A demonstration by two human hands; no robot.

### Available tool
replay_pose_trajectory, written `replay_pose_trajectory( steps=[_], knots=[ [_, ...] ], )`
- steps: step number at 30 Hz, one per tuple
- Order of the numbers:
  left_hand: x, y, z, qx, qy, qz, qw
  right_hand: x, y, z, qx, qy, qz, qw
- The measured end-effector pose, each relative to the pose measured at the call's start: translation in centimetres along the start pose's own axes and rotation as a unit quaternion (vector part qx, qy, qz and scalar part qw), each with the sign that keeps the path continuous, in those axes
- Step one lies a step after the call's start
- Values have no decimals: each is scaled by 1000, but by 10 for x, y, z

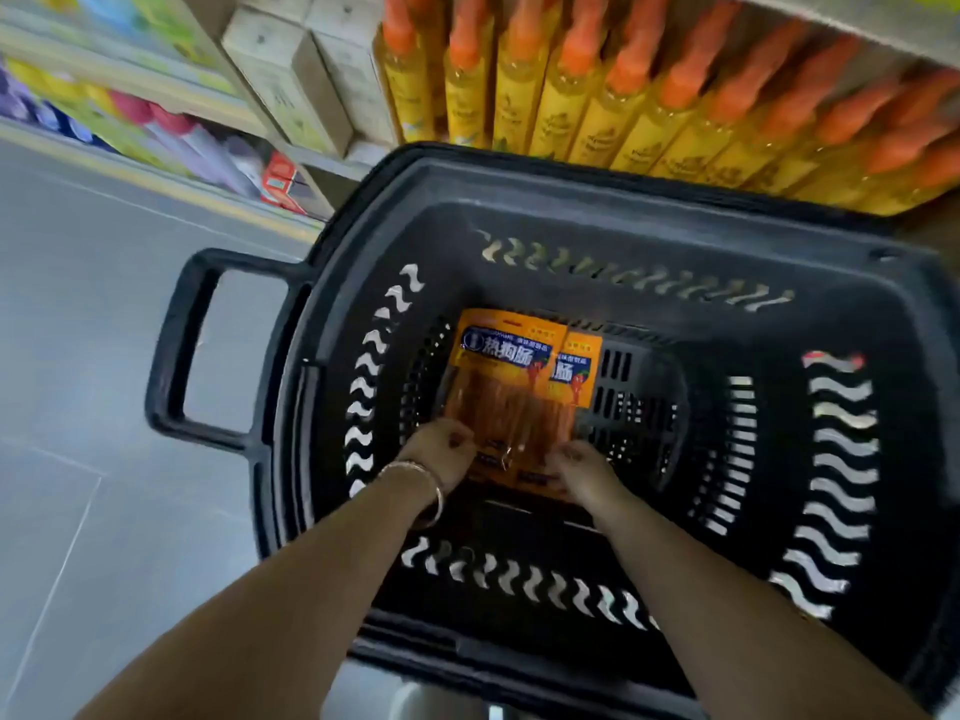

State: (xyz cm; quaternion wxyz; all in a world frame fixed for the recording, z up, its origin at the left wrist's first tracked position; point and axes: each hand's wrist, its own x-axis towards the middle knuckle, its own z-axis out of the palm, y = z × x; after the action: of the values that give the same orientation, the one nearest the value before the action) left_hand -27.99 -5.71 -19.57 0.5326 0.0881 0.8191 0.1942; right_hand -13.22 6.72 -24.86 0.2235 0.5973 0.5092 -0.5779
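Overhead, grey tiled floor (104,407) and rows of orange-capped yellow bottles (623,106) surround a black slotted plastic basket (519,166). Two overlapping glossy orange sausage packets (511,392) lie flat on its bottom; the left hand (441,449) and right hand (587,470) pinch their near ends with curled fingers, fingertips blurred.

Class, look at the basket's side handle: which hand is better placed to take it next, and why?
Left, probably. The left hand lies on the side of the basket nearest the handle; the right hand would have to cross over it. Both are on the sausage packets now.
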Motion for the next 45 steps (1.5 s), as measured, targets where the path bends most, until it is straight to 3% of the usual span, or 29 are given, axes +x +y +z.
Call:
replay_pose_trajectory(
  steps=[3,8,11,17,23,25,28,32,34,37,40,45],
  knots=[
    [28,-5,13,1,2,-25,1000,40,14,9,13,25,21,999],
    [50,-7,36,-94,18,-45,994,83,8,31,122,66,34,990],
    [59,-12,40,-125,34,-71,989,89,-4,43,167,35,63,983],
    [62,-8,32,-189,85,-88,974,82,-6,45,192,40,-9,980],
    [60,-3,30,-177,62,-89,978,59,21,-2,215,29,-39,975],
    [59,-3,30,-189,67,-89,976,54,30,-25,234,-7,-30,972],
    [58,-1,30,-194,39,-62,978,46,34,-45,272,-134,-11,953],
    [53,1,29,-362,-76,-69,926,40,24,-37,252,-216,-11,943],
    [57,-4,27,-368,-26,-70,927,44,14,-28,235,-173,-27,956],
    [65,-14,25,-356,67,-92,928,62,9,-19,209,-1,-47,977],
    [72,-23,24,-283,103,-107,948,86,14,-15,174,123,-29,977],
    [79,-30,24,-310,119,-124,935,107,16,-4,122,136,43,982]
  ],
)
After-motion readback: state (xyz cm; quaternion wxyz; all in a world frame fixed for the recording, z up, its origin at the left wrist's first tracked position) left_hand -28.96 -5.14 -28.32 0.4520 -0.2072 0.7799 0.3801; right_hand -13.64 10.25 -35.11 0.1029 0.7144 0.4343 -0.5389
